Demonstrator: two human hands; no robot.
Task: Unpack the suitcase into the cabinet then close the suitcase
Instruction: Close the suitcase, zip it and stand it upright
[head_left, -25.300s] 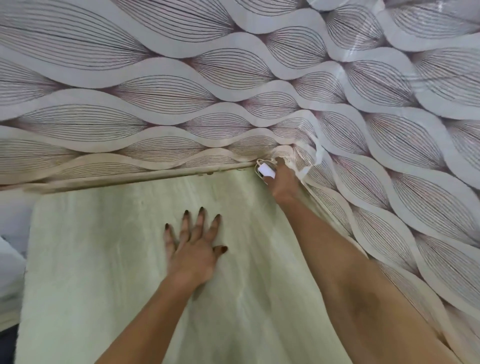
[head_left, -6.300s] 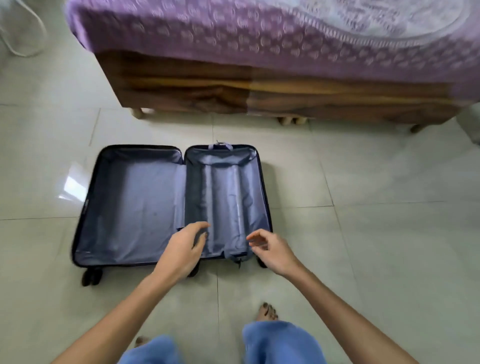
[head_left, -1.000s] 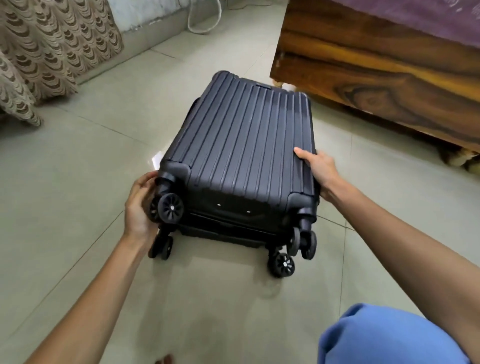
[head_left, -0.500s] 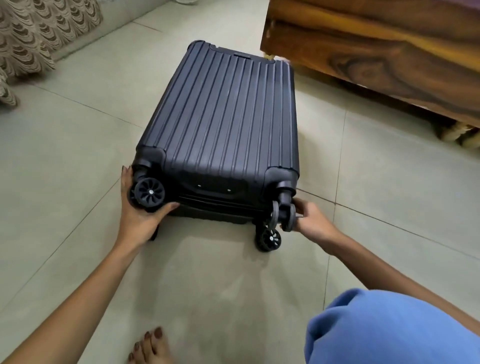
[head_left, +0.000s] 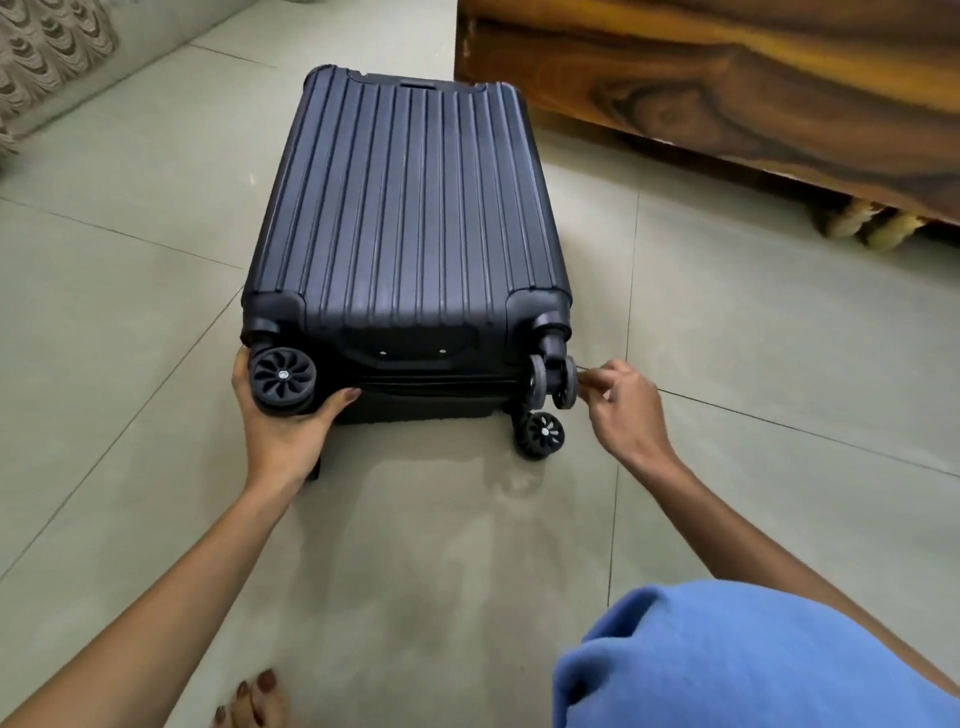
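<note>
The dark blue ribbed hard-shell suitcase lies flat on the tiled floor with both halves folded together, its wheel end toward me. My left hand cups the near left corner, fingers curled under the left wheel. My right hand sits just beside the right wheel pair, thumb and forefinger pinched on a small thin metal zipper pull at the seam. The cabinet is out of view.
A wooden bed frame stands close behind and to the right of the suitcase. A patterned curtain hangs at the far left. My blue-clad knee fills the lower right, and my toes show at the bottom.
My right hand left the suitcase's right edge a second ago and came down to the right wheel corner, now pinching the pull. My left hand has wrapped further under the left wheel.
</note>
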